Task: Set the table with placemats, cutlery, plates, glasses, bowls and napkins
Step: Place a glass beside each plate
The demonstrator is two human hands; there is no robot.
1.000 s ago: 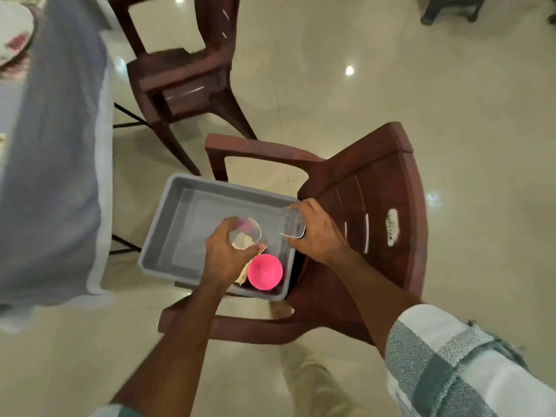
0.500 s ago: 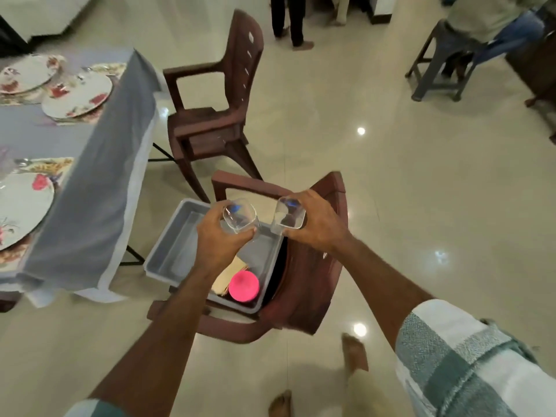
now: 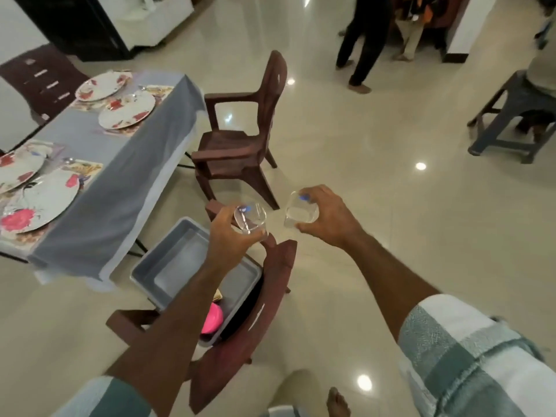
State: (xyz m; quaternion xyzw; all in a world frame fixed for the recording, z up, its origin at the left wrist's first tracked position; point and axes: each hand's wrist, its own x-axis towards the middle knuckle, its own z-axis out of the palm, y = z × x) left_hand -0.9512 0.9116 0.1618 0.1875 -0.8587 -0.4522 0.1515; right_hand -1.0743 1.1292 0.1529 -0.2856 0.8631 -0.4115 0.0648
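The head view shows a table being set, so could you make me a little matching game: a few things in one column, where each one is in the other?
Things:
1. clear glass
2. pink bowl
3. flowered plate
4. grey tub

Places:
A. on the table's grey cloth
B. on the seat of the near brown chair
C. gripped in the left hand
D. inside the grey tub

Pairs: 1-C, 2-D, 3-A, 4-B

A clear glass (image 3: 251, 219) is gripped in the left hand (image 3: 230, 236), another glass (image 3: 299, 213) in the right hand (image 3: 326, 219); plates (image 3: 42, 200) are laid at nine o'clock.
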